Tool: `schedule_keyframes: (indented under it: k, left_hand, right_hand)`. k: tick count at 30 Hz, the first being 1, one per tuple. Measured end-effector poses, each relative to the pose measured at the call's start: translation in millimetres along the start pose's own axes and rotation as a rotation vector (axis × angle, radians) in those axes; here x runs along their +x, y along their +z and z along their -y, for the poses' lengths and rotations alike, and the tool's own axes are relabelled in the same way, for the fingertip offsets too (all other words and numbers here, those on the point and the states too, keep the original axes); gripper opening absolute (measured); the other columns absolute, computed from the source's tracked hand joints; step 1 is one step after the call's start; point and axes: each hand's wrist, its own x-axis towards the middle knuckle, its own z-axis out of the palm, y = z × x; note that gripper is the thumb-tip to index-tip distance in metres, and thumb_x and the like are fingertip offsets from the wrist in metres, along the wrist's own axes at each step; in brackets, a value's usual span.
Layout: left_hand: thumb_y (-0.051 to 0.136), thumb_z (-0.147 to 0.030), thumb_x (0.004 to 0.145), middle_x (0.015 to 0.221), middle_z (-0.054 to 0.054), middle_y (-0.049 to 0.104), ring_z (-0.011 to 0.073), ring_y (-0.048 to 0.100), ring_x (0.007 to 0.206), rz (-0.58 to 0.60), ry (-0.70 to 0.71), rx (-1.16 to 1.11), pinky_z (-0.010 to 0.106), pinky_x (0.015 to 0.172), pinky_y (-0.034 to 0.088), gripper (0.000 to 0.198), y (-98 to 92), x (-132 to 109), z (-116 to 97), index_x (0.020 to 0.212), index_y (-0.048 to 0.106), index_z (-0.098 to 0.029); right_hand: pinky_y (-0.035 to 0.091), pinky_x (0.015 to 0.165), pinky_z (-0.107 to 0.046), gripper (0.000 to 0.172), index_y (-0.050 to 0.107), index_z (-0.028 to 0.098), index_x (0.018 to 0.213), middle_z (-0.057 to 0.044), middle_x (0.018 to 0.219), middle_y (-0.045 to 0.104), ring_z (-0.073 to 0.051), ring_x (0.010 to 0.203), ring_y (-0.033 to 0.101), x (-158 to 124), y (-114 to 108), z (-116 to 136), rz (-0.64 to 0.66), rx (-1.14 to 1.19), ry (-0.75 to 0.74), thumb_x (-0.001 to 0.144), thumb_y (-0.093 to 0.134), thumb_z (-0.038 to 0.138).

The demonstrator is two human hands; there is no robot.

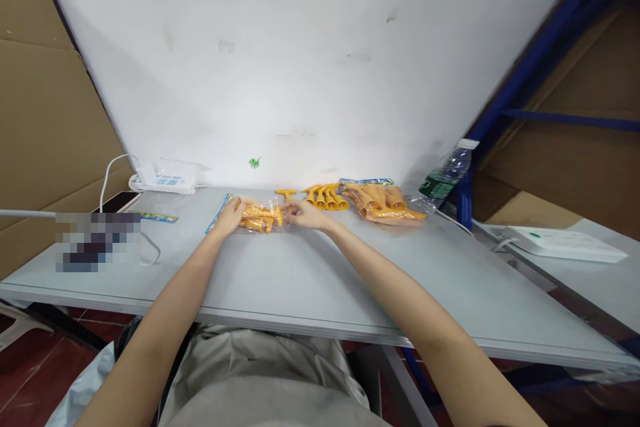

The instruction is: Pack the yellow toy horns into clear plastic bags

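A clear plastic bag (261,217) with orange plastic pieces inside and a blue printed header lies on the grey table (300,273). My left hand (231,215) is closed on its left end, near the header. My right hand (303,215) pinches at the bag's right end, fingers together. Just behind my right hand is a loose orange T-shaped piece (286,194). Several orange horn-like pieces (327,197) stand in a row to its right. Farther right sits another filled bag (383,201) with a printed header.
At the right back, a plastic bottle (447,173) leans by a blue metal post. A white power strip (167,181), a phone (117,203), a cable and a flat bag with a printed header (159,217) are at the left. Cardboard (50,113) borders the left side.
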Motion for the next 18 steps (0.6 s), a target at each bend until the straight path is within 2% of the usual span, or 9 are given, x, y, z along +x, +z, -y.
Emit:
schedule_keyframes:
  k: [3, 6, 8, 11, 14, 18]
  left_hand:
    - [0.041, -0.035, 0.087, 0.142, 0.010, 0.044, 0.0224, 0.037, 0.133, 0.009, 0.010, -0.002, 0.035, 0.112, 0.022, 0.048, -0.2, 0, 0, 0.128, 0.052, -0.014]
    - [0.040, -0.036, 0.087, 0.141, 0.011, 0.045, 0.0221, 0.036, 0.134, 0.010, 0.018, -0.016, 0.034, 0.112, 0.021, 0.047, 0.5, 1, 2, 0.127, 0.053, -0.014]
    - [0.041, -0.038, 0.087, 0.141, 0.010, 0.046, 0.0216, 0.036, 0.134, 0.003, 0.024, -0.035, 0.034, 0.112, 0.021, 0.047, 1.1, 2, 4, 0.126, 0.054, -0.015]
    - [0.042, -0.037, 0.086, 0.140, 0.009, 0.046, 0.0213, 0.036, 0.134, 0.000, 0.030, -0.050, 0.035, 0.112, 0.020, 0.047, 1.1, 2, 5, 0.126, 0.053, -0.016]
    - [0.041, -0.036, 0.087, 0.141, 0.011, 0.045, 0.0217, 0.036, 0.134, 0.008, 0.012, -0.031, 0.034, 0.112, 0.021, 0.048, -0.2, 1, 3, 0.127, 0.052, -0.014]
    - [0.039, -0.037, 0.087, 0.142, 0.011, 0.044, 0.0219, 0.035, 0.134, 0.019, 0.004, -0.001, 0.034, 0.112, 0.021, 0.049, -1.2, -1, -1, 0.128, 0.051, -0.013]
  right_hand:
    - [0.046, 0.079, -0.029, 0.015, 0.066, 0.015, 0.077, -0.001, 0.069, 0.068, -0.016, 0.076, 0.062, -8, -9, 4, 0.035, 0.105, -0.033, 0.073, 0.052, 0.021]
    - [0.044, 0.085, -0.032, 0.024, 0.061, 0.017, 0.055, -0.002, 0.069, 0.068, -0.017, 0.076, 0.062, -15, -16, 5, 0.074, 0.183, -0.086, 0.073, 0.046, 0.022]
    - [0.042, 0.089, -0.033, 0.029, 0.056, 0.018, 0.047, -0.003, 0.069, 0.068, -0.018, 0.078, 0.062, -18, -17, 6, 0.081, 0.240, -0.105, 0.073, 0.043, 0.022]
    - [0.042, 0.089, -0.034, 0.027, 0.057, 0.018, 0.048, -0.003, 0.068, 0.068, -0.018, 0.080, 0.062, -19, -14, 9, 0.054, 0.307, -0.080, 0.072, 0.044, 0.023]
    - [0.044, 0.082, -0.032, 0.022, 0.061, 0.017, 0.055, -0.003, 0.065, 0.067, -0.018, 0.073, 0.061, -19, -11, 11, 0.064, 0.341, -0.065, 0.071, 0.047, 0.024]
    - [0.043, 0.081, -0.033, 0.030, 0.056, 0.018, 0.048, -0.005, 0.057, 0.065, -0.017, 0.066, 0.059, -20, -12, 11, 0.093, 0.376, -0.089, 0.074, 0.043, 0.025]
